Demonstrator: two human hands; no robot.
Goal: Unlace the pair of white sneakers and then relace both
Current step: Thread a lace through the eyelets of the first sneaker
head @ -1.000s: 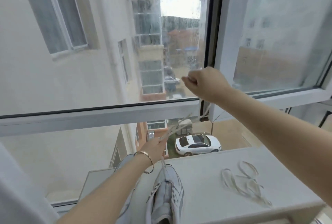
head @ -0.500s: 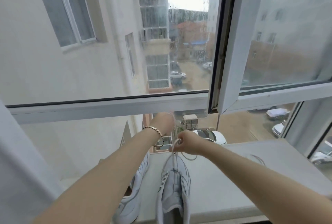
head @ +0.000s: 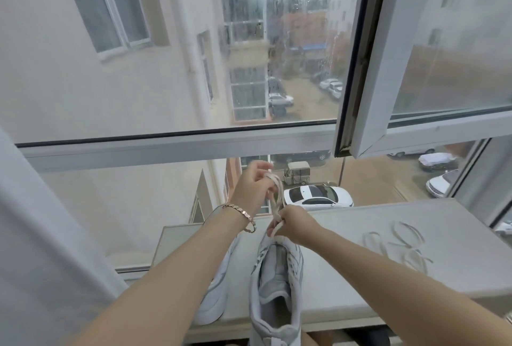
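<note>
Head view: spare lace [head: 399, 246] near sneaker [head: 277, 276]

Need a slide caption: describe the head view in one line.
Left hand and right hand hold a lace above a sneaker on the sill; second sneaker left, loose lace right.

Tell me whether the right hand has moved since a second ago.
Yes. The right hand dropped from above the window rail to below it, near the sneaker, pinching the lace.
</note>
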